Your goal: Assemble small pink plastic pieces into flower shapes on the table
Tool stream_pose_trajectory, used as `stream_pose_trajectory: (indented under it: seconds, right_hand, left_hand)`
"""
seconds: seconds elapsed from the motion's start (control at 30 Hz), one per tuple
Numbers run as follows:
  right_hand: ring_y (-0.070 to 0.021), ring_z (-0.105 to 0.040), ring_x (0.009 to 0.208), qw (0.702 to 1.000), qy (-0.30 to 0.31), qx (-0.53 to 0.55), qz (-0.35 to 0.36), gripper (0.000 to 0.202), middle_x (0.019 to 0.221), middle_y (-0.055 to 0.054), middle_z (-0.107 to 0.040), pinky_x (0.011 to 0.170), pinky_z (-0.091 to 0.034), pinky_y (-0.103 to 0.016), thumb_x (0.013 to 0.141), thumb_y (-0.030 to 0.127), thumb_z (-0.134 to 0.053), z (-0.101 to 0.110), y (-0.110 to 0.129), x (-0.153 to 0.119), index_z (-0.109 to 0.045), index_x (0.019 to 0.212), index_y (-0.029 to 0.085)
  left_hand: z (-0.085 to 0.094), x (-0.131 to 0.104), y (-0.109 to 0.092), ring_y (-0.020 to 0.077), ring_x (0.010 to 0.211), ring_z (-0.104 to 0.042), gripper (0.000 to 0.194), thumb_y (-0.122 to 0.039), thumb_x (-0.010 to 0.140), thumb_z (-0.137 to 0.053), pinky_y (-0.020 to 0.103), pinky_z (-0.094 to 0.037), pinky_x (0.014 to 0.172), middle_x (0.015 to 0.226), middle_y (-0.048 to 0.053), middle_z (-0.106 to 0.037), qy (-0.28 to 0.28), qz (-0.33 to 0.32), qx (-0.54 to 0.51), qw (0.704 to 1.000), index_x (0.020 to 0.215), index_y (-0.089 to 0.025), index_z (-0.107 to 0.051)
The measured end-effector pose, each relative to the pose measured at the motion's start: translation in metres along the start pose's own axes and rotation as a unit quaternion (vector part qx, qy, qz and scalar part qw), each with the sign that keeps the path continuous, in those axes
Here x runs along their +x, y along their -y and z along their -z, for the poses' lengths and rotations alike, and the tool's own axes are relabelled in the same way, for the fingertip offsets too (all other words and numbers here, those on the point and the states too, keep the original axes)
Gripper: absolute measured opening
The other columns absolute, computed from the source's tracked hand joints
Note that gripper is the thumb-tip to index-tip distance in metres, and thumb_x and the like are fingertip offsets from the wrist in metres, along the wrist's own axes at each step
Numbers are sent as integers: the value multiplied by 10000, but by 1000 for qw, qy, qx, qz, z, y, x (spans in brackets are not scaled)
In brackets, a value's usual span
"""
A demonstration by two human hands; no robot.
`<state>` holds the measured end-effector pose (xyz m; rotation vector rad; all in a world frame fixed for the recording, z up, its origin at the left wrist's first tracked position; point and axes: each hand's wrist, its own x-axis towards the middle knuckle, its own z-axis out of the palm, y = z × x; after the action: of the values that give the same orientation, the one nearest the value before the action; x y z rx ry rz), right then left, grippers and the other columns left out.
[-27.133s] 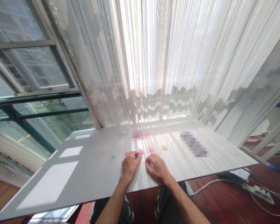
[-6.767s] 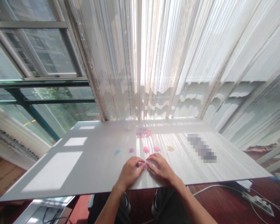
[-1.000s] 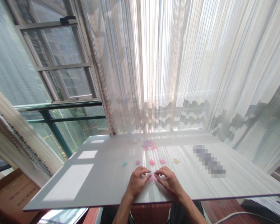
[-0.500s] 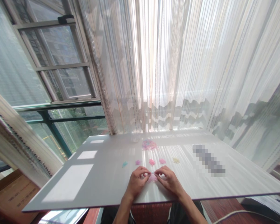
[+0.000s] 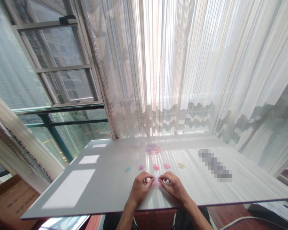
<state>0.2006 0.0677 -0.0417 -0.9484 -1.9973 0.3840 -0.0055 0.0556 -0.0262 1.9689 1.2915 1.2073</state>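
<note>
Near the front edge of the white table (image 5: 110,188), my left hand (image 5: 142,186) and my right hand (image 5: 173,186) face each other. Thumb and forefinger of each are pinched, with the tips close together over a pink pile (image 5: 156,183) of small pieces. What the fingertips hold is too small to name. Behind my hands lie small heaps in a row: teal (image 5: 128,169), purple (image 5: 141,167), bright pink (image 5: 156,166), light pink (image 5: 167,166) and yellow (image 5: 180,165). Farther back is a larger mixed pink and blue heap (image 5: 153,149).
A clear, faint container (image 5: 139,143) stands at the back of the table, left of the large heap. A blurred-out patch (image 5: 214,163) covers something on the right. Sheer curtains (image 5: 172,80) hang behind. A cardboard box (image 5: 12,198) is at the lower left.
The fingertips of both hands have moved slightly apart and a little more of the pink pile shows between them. Otherwise the hands and heaps stay about where they were.
</note>
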Motion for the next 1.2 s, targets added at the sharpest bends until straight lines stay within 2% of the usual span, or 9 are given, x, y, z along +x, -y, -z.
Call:
stream_pose_trajectory:
  seconds: [0.07, 0.2, 0.23, 0.27, 0.5, 0.67, 1.0, 1.2]
  right_hand:
    - [-192, -632, 733, 1000, -2, 1, -3, 137, 773, -45, -656, 693, -504, -298, 932, 245, -591, 0, 0, 0, -704, 865, 204]
    - [-190, -631, 728, 1000, -12, -2, -16, 187, 771, -49, -657, 691, -496, -300, 952, 265, -556, -1, 1, 0, -694, 846, 197]
    - [-189, -631, 725, 1000, -13, -2, -20, 192, 769, -47, -656, 689, -494, -299, 953, 265, -552, -1, 1, 0, -692, 840, 198]
    - [-186, -630, 722, 1000, -12, -1, -23, 193, 766, -45, -656, 689, -493, -297, 952, 265, -551, -1, 2, 0, -690, 835, 199]
    - [-177, -617, 699, 999, -12, 4, -41, 197, 750, -37, -655, 676, -491, -284, 945, 272, -554, 0, 4, 0, -686, 818, 201]
    - [-170, -603, 673, 999, -11, 7, -48, 199, 734, -29, -647, 662, -484, -279, 939, 273, -550, -1, 4, 0, -690, 816, 203]
    - [-154, -575, 646, 998, 4, 16, -68, 245, 729, -27, -649, 651, -474, -281, 950, 300, -511, 4, 11, 3, -688, 826, 186]
    - [-157, -580, 646, 997, 16, 11, -73, 271, 725, -28, -650, 650, -472, -285, 956, 319, -491, 6, 15, 4, -684, 817, 189]
  left_hand:
    - [0, 0, 2, 130, 623, -551, 196, -356, 875, -635, 239, -488, 637, 804, 34, -699, -34, -2, 5, 999, 851, -199, -751]
    - [5, 2, 15, 138, 586, -544, 332, -472, 887, -580, 263, -502, 622, 796, 45, -688, -202, 40, 33, 978, 876, -189, -752]
    - [7, 3, 19, 142, 576, -540, 352, -491, 874, -581, 272, -504, 618, 791, 47, -685, -236, 61, 47, 969, 882, -187, -759]
    - [10, 5, 22, 145, 570, -539, 350, -493, 859, -591, 281, -507, 620, 791, 46, -682, -247, 79, 63, 964, 884, -191, -767]
    - [29, 21, 28, 155, 607, -569, 192, -364, 817, -642, 282, -489, 639, 833, 22, -701, -195, 135, 152, 959, 872, -256, -792]
    - [27, 20, 32, 157, 629, -587, 176, -355, 825, -650, 269, -474, 634, 807, 15, -691, -191, 153, 170, 955, 865, -257, -791]
    - [28, 18, 29, 160, 640, -602, 195, -359, 841, -640, 272, -482, 661, 791, 23, -689, -181, 132, 179, 958, 867, -241, -792]
    - [28, 20, 28, 159, 635, -603, 162, -329, 840, -658, 259, -465, 623, 772, 20, -681, -199, 143, 200, 949, 863, -245, -794]
